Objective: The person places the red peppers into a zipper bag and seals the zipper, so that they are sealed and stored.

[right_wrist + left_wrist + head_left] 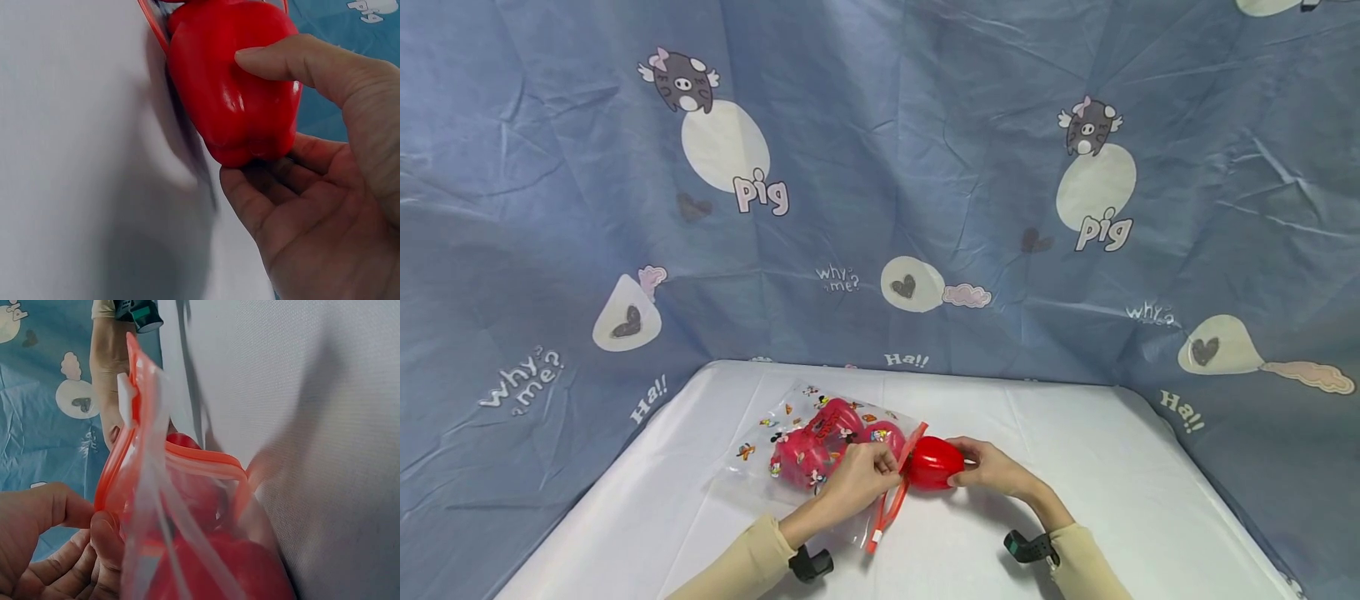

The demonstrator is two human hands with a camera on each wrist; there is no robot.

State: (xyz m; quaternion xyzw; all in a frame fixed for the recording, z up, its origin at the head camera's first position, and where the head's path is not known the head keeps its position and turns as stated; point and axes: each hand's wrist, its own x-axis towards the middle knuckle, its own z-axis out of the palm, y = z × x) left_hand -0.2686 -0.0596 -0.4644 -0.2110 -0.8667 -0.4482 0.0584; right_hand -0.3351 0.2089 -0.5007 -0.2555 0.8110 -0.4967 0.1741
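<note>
A red bell pepper, glossy and smooth, is gripped between the thumb and fingers of my right hand at the mouth of a clear zip bag. The bag has an orange-red zip edge with a white slider and small cartoon prints. Inside it lie several red pieces that look like peppers. At the bag's opening, my left hand pinches the zip edge between thumb and forefinger. In the right wrist view the held pepper has its lobed end toward my palm.
The bag lies on a white-covered table. A blue printed cloth hangs behind and around it. Dark straps with small devices sit at both wrists, the right wrist device included.
</note>
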